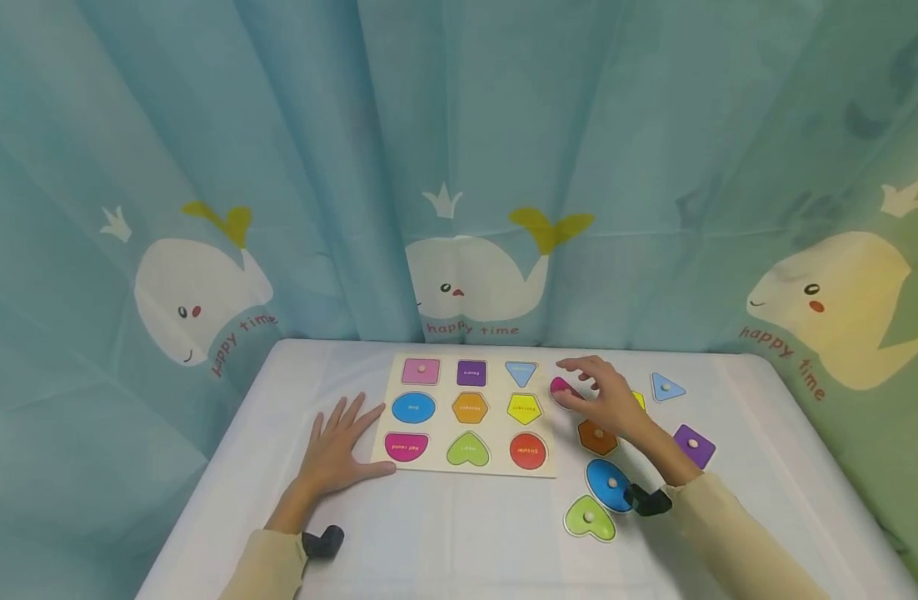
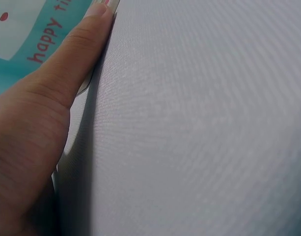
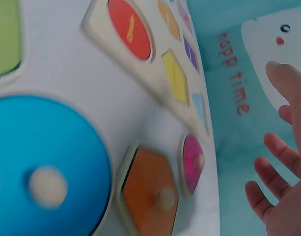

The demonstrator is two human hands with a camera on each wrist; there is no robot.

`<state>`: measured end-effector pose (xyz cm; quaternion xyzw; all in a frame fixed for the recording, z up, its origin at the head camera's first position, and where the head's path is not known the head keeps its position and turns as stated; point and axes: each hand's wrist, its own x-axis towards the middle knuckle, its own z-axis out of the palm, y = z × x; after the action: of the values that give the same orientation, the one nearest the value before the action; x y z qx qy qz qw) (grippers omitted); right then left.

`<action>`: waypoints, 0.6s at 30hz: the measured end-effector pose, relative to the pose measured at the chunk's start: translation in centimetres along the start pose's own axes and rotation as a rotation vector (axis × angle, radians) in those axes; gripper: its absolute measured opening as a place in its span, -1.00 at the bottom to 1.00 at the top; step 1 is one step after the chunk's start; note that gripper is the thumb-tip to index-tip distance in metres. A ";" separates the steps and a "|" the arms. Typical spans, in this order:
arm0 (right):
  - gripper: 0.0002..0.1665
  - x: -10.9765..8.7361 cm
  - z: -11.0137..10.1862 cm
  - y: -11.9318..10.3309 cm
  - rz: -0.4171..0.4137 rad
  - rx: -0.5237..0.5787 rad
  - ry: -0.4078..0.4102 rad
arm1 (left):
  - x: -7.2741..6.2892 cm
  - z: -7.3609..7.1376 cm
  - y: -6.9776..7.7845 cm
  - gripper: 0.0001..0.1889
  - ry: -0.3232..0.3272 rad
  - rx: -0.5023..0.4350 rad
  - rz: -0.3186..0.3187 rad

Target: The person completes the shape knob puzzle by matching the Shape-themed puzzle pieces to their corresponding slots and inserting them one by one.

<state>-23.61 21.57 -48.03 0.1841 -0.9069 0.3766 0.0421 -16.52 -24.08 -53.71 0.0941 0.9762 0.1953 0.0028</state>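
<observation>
A cream shape-puzzle board (image 1: 439, 429) lies on the table, and a pink knobbed rectangle (image 1: 412, 372) sits in its far-left recess. My left hand (image 1: 335, 454) rests with fingers spread at the board's left edge, the thumb touching its near-left corner. Above the magenta half-round piece (image 1: 560, 388), right of the board, hovers my right hand (image 1: 607, 404), its fingers loosely bent and holding nothing. In the right wrist view a gap shows between those fingers and the magenta piece (image 3: 190, 169). An orange hexagon piece (image 1: 589, 438) lies just below that hand, while a yellow piece (image 1: 640, 399) is mostly hidden behind it.
Nearer me lie a blue oval piece (image 1: 600, 482) and a green heart piece (image 1: 579, 523), close under the right wrist. Farther right are a light-blue triangle (image 1: 661, 383) and a purple square (image 1: 700, 456). A whale-printed curtain (image 1: 631, 208) hangs behind the table.
</observation>
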 end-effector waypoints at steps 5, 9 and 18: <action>-0.37 -1.9 -1.5 1.5 0.036 -0.003 0.009 | 0.0 -0.2 0.0 0.07 -0.006 -0.006 0.000; -0.39 -3.5 -2.5 2.6 0.029 -0.043 0.053 | 0.1 -0.3 0.1 0.07 0.010 -0.016 0.010; -0.43 -6.6 -4.6 4.9 0.064 -0.103 0.128 | 0.1 0.0 -0.2 0.07 -0.008 -0.011 -0.007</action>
<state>-19.54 29.97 -49.49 0.1280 -0.9260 0.3415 0.0973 -16.63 -24.24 -53.78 0.0912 0.9755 0.2001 0.0079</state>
